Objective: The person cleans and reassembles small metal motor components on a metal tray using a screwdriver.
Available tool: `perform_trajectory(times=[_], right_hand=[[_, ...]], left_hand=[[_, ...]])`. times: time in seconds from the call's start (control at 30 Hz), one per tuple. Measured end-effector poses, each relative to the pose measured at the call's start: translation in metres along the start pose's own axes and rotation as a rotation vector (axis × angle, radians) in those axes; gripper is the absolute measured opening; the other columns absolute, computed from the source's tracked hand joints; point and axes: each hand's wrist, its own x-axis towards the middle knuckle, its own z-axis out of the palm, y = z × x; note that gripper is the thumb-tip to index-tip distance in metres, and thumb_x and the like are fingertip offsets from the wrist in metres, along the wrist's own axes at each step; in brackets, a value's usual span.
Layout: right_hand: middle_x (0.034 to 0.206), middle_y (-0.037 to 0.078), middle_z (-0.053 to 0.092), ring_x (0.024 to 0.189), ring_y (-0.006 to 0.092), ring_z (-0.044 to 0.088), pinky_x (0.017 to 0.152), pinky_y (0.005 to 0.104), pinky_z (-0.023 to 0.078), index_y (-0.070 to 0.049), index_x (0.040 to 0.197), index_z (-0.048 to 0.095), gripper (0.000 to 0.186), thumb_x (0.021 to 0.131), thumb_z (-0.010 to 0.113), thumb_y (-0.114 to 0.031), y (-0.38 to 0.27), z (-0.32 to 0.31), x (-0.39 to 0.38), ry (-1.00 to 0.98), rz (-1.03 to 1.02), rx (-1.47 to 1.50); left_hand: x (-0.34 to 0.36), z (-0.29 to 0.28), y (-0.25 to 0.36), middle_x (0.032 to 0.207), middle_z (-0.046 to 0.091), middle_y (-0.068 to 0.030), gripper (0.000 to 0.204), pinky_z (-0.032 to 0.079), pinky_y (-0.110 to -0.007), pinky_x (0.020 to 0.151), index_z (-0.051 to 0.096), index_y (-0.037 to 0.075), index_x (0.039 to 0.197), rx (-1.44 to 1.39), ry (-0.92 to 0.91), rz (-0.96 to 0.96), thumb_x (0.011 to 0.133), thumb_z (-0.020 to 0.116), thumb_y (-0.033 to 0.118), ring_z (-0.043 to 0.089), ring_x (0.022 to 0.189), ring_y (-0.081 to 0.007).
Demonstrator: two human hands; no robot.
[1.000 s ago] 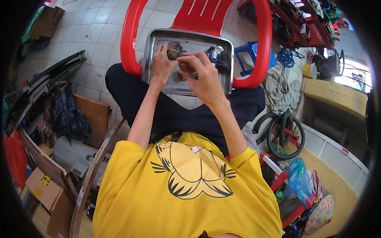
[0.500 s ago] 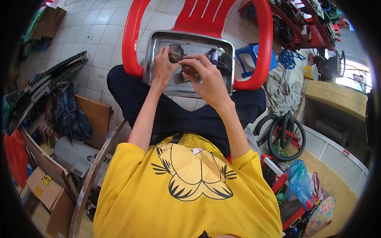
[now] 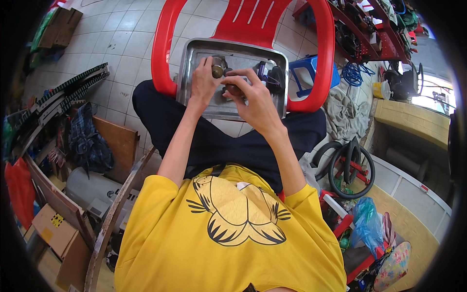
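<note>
In a metal tray point(image 3: 231, 42) on a red plastic chair, my left hand point(image 3: 203, 82) grips a brassy, rounded metal part point(image 3: 217, 70). Just to the right of it, my right hand point(image 3: 250, 97) has its fingers curled round a brown, rounded object point(image 3: 233, 89), partly hidden by them, with the fingertips near the metal part. At the tray's right side lie a purple piece point(image 3: 261, 69) and a dark object point(image 3: 276, 80). Smaller pieces under my hands are too hidden to name.
The red chair point(image 3: 316, 82) surrounds the tray. A blue stool point(image 3: 326, 73), blue hose point(image 3: 353, 73), grey cloth point(image 3: 346, 112) and black tyres point(image 3: 349, 180) are at the right. At the left are metal rails point(image 3: 68, 90), boards point(image 3: 116, 141) and cardboard boxes point(image 3: 53, 233).
The tray and both hands sit slightly lower in the picture. My right fingers have shifted slightly around the brown object; my left hand keeps its grip on the metal part.
</note>
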Motion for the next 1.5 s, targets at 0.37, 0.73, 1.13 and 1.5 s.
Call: perform_trajectory(times=[0.37, 0.73, 1.13, 1.5], right_hand=[[0.105, 0.001, 0.066, 0.074, 0.0169, 0.072, 0.062, 0.0310, 0.057, -0.012, 0.096, 0.071, 0.024, 0.085, 0.082, -0.030, -0.002, -0.004, -0.001, -0.048, -0.021, -0.267], [0.103, 0.003, 0.067, 0.077, 0.0186, 0.074, 0.068, 0.0313, 0.059, -0.009, 0.106, 0.069, 0.031, 0.083, 0.084, -0.021, -0.005, 0.002, -0.003, -0.039, 0.049, -0.098], [0.077, 0.003, 0.061, 0.060, 0.0235, 0.064, 0.055, 0.0328, 0.050, -0.009, 0.084, 0.058, 0.055, 0.073, 0.088, -0.053, -0.008, -0.001, 0.001, 0.081, 0.067, -0.403], [0.101, 0.003, 0.064, 0.068, 0.0221, 0.068, 0.059, 0.0353, 0.054, -0.011, 0.095, 0.067, 0.026, 0.086, 0.079, -0.032, -0.004, -0.004, 0.002, 0.075, 0.008, -0.350]], left_hand=[[0.001, 0.006, -0.003, 0.111, 0.060, -0.0217, 0.050, 0.055, -0.051, 0.083, 0.054, 0.000, 0.115, 0.028, -0.024, -0.030, 0.072, 0.080, 0.004, 0.063, 0.101, -0.0470], [0.001, 0.006, -0.001, 0.101, 0.061, -0.0220, 0.043, 0.052, -0.052, 0.076, 0.056, -0.001, 0.105, -0.003, 0.017, 0.020, 0.074, 0.081, 0.016, 0.063, 0.093, -0.0466], [0.002, 0.016, -0.010, 0.101, 0.061, -0.0193, 0.039, 0.053, -0.053, 0.076, 0.054, 0.001, 0.102, 0.034, 0.033, 0.018, 0.072, 0.079, 0.010, 0.064, 0.093, -0.0457], [0.003, 0.009, 0.002, 0.109, 0.060, -0.0199, 0.046, 0.055, -0.053, 0.079, 0.054, 0.004, 0.111, 0.057, -0.051, -0.024, 0.072, 0.078, 0.003, 0.065, 0.098, -0.0467]])
